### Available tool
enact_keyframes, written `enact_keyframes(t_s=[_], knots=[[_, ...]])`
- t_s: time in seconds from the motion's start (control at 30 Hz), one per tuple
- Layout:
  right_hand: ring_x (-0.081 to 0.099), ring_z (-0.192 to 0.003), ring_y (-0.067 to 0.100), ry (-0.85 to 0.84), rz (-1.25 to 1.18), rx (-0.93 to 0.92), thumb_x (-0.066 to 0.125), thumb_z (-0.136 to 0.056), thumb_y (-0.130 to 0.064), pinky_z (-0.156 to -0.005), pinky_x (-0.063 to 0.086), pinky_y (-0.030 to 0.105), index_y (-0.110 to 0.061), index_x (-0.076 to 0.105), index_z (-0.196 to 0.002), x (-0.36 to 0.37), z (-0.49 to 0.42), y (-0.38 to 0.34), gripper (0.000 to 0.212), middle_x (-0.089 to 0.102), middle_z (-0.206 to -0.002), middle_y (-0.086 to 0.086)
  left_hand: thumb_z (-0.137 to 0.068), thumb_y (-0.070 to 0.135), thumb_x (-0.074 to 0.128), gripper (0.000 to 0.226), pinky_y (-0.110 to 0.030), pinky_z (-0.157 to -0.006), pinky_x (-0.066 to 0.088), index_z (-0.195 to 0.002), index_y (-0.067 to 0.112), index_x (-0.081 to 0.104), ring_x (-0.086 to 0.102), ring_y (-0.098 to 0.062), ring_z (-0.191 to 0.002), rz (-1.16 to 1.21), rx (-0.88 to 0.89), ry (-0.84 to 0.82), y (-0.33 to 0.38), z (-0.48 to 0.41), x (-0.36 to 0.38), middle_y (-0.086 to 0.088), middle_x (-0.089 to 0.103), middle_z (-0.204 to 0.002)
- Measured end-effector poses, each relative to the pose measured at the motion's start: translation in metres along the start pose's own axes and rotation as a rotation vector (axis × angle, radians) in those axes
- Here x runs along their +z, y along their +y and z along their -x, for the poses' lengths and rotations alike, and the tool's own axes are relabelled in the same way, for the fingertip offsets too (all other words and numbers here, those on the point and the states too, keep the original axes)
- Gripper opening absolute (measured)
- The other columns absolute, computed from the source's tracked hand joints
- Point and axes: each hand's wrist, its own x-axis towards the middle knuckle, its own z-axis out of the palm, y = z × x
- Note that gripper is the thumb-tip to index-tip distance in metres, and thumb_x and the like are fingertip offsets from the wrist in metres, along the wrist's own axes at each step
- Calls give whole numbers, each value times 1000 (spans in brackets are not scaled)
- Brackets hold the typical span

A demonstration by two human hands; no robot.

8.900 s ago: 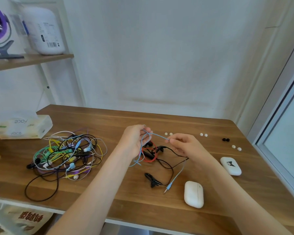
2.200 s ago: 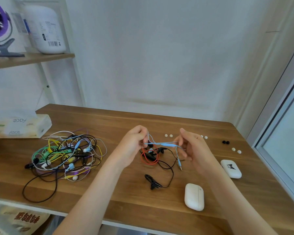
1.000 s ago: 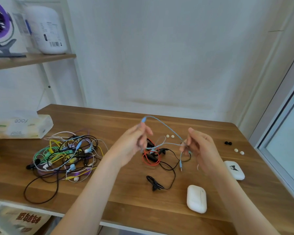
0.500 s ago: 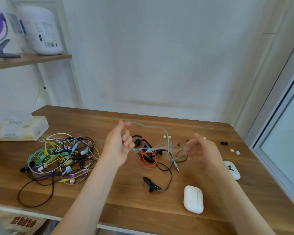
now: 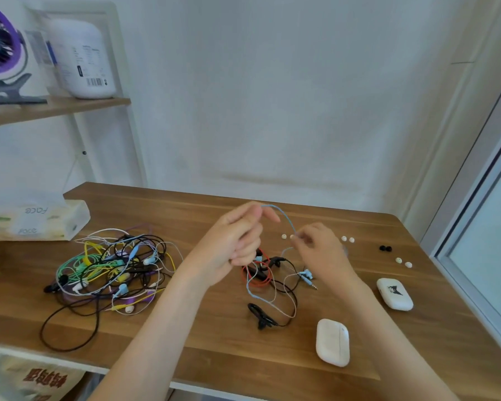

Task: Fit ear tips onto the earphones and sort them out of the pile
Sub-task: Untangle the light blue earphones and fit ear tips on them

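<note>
Desk (image 5: 185, 328): wooden, beneath both hands.
Left hand (image 5: 232, 244): fingers curled, pinching the blue earphone cable (image 5: 284, 217).
Right hand (image 5: 318, 250): pinching the same cable lower down.
Pile (image 5: 113, 264): tangled earphones, left of the left hand.
Ear tips (image 5: 347, 239): beyond the right hand.

Home room, wooden desk (image 5: 185, 337), tissue pack (image 5: 38, 224)
</note>
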Motion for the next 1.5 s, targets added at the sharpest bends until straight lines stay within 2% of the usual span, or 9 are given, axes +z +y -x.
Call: enact_keyframes(t_s=[0.23,0.37,0.43,0.67,0.83,1.0,1.13,1.33,1.5], knots=[[41,-105,28,160,21,225,45,-98,-20,-84,26,30,-7,67,-84,-16,-1,41,30,55,-99,5,-95,23,43,36,-45,-99,45,-63,14,57,61,-22,-114,494,183,273,-3,-6,-16,-8,68,-112],[49,-76,18,212,-164,310,40,-101,-24,-68,39,32,-15,63,-80,-30,5,52,33,58,-91,5,-91,18,45,43,-26,-56,56,-48,15,43,55,-13,-48,855,242,459,0,-5,-27,1,49,-52],[47,-69,14,245,-263,371,39,-102,-28,-59,36,27,-13,63,-84,-37,7,55,34,60,-88,5,-80,18,48,34,-17,-33,28,-49,18,35,26,-8,-34,844,233,496,0,-3,-32,5,28,-45],[62,-91,24,349,-444,434,43,-101,-33,-86,44,38,-13,63,-77,-47,4,74,37,68,-87,4,-85,20,45,39,-21,-33,9,-49,20,29,15,-9,-31,672,259,660,5,3,-57,5,21,-41],[43,-44,17,175,-511,350,43,-101,-34,-53,40,32,-11,56,-76,-46,7,68,37,43,-49,1,-95,20,43,41,-16,-31,9,-57,18,28,15,-7,-29,381,58,787,-4,-2,-60,5,27,-40],[53,-66,13,-108,-213,196,56,-93,-20,-59,37,25,-20,61,-93,-44,11,52,5,60,-70,-12,-95,20,49,20,-24,-43,22,-76,14,49,26,-14,-43,-319,-179,795,-21,-7,-53,-1,36,-54],[47,-107,16,-183,-71,190,56,-87,-6,-90,41,29,-22,40,-116,-36,15,52,37,48,-114,-2,-93,29,48,23,-35,-70,48,-87,9,58,54,-22,-63,-767,-296,689,-34,-9,-51,-4,61,-74],[54,-85,10,-385,89,46,61,-89,-20,-74,45,23,-27,54,-87,-29,20,49,11,57,-90,-9,-97,33,46,23,-30,-57,36,-97,10,52,50,-20,-76,-1196,-443,527,-42,-14,-48,-13,58,-104],[54,-78,2,-661,193,55,61,-91,-21,-73,44,17,-29,57,-108,-14,22,41,19,58,-86,-12,-93,19,48,24,-45,-102,35,-117,17,51,43,-31,-117,-1475,-574,369,-50,-15,-40,-9,44,-126]])
